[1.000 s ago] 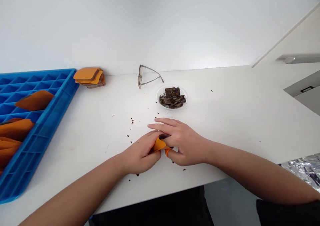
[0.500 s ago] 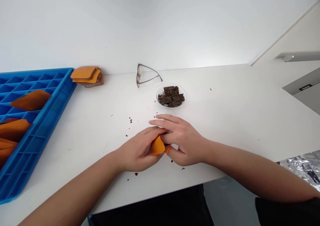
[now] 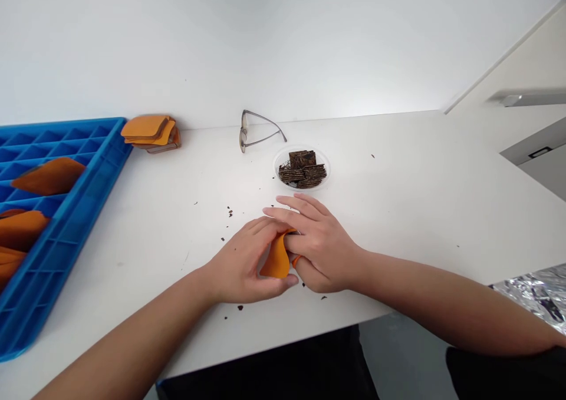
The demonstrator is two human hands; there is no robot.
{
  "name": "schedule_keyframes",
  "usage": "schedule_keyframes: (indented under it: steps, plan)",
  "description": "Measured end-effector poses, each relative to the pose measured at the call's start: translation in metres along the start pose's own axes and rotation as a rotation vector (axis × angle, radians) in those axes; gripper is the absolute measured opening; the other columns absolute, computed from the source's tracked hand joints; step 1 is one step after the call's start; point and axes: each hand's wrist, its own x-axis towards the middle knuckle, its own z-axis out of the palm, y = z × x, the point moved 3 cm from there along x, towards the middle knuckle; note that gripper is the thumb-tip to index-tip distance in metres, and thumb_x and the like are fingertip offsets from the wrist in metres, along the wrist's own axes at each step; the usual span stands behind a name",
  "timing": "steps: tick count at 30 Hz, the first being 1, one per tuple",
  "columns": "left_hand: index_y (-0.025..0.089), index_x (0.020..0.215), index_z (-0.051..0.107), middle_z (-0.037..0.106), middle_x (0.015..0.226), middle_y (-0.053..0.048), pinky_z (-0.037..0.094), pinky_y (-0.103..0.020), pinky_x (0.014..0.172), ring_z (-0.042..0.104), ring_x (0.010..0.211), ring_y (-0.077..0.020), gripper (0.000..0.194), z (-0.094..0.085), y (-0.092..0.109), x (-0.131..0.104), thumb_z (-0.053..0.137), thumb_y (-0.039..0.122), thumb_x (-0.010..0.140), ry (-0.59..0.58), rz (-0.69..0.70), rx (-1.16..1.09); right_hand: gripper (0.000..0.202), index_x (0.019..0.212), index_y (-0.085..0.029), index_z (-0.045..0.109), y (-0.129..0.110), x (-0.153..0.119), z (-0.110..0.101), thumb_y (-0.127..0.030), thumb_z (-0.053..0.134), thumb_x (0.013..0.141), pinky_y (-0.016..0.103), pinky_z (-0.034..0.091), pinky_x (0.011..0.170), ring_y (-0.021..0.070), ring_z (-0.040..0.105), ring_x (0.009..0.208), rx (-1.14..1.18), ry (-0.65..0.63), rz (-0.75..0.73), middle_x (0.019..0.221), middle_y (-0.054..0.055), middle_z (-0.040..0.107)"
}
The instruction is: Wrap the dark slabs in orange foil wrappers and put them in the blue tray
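Observation:
In the head view, an orange paper pouch is held low over the white table. My left hand curls round its left side, thumb below and fingers above. My right hand grips the pouch's right side between thumb and bent finger, while its other fingers stretch out to the left. An orange bit shows by the right thumb. What lies inside the pouch, if anything, is hidden. Just beyond my hands stands a clear round dish with dark brown, thin pressed slabs in it.
A blue compartment tray at the left holds several orange pouches. A stack of orange pouches stands against the wall. Eyeglasses lie behind the dish. Dark crumbs dot the table. Crinkled foil shows at lower right.
My left thumb has moved out along the pouch's lower edge. The fingers of my right hand have lifted slightly away from me. Both hands still hold the pouch.

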Motion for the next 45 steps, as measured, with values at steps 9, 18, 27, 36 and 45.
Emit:
schedule_keyframes:
  steps: [9,18,27,36,45]
  plan:
    - [0.022,0.117,0.055,0.068,0.100,-0.006,0.056,-0.032,0.075,0.063,0.086,-0.0191,0.032,0.003,-0.002,-0.004,0.056,0.019,0.084,0.291,0.155,-0.068,0.022,0.083,-0.019,0.068,-0.004,0.001,0.002,-0.008,0.052,0.074,0.057,0.037,0.122,0.0326,0.036,0.153,0.126,0.057,-0.010,0.151,0.018,0.055]
    - [0.018,0.105,0.062,0.074,0.088,-0.007,0.055,-0.027,0.064,0.067,0.072,-0.0162,0.018,-0.005,-0.005,-0.005,0.053,0.020,0.090,0.352,0.128,0.016,0.021,0.081,-0.017,0.072,-0.001,0.006,-0.007,-0.011,0.055,0.071,0.056,0.046,0.115,0.0302,0.061,0.130,0.238,0.246,-0.009,0.134,0.021,0.066]
    - [0.019,0.104,0.065,0.073,0.079,-0.004,0.053,-0.023,0.054,0.061,0.060,-0.0129,0.020,-0.009,0.004,-0.005,0.059,0.021,0.085,0.481,0.243,0.067,0.019,0.087,-0.021,0.073,-0.001,0.006,-0.014,-0.018,0.056,0.080,0.055,0.055,0.103,0.0286,0.064,0.123,0.263,0.331,-0.036,0.127,0.014,0.069]
    - [0.019,0.126,0.062,0.069,0.076,-0.004,0.054,-0.024,0.058,0.062,0.064,-0.0132,0.035,-0.015,-0.005,-0.008,0.061,0.028,0.091,0.447,0.325,0.115,0.020,0.091,-0.018,0.069,0.001,0.006,-0.012,-0.012,0.051,0.084,0.051,0.057,0.103,0.0255,0.063,0.120,0.262,0.297,-0.121,0.123,0.017,0.069]
    - [0.018,0.120,0.060,0.066,0.075,-0.003,0.051,-0.023,0.058,0.058,0.064,-0.0129,0.055,-0.023,-0.008,-0.006,0.055,0.066,0.094,0.425,0.392,0.177,0.022,0.097,-0.014,0.065,0.001,0.003,-0.007,-0.006,0.047,0.088,0.050,0.056,0.107,0.0276,0.060,0.128,0.244,0.228,-0.146,0.127,0.020,0.068]
